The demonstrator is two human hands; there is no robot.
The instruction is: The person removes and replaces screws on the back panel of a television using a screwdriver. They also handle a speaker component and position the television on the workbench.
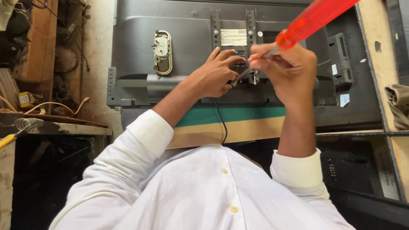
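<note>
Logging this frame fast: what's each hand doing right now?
Left hand: fingers curled, resting on the grey TV back panel, steadying the screwdriver's shaft.
Right hand: closed on the red-handled screwdriver.

Television (179, 34) lying back-up on the desk (375, 38), mounting bracket (233, 25) at its middle. Left hand (213, 76) and right hand (285, 70) side by side on the bracket's lower end, screwdriver (306, 21) in the right. Metal fitting (162, 52) left of the bracket. Cable (221, 121) running down below the hands. Cloth (398, 104) far right.
</note>
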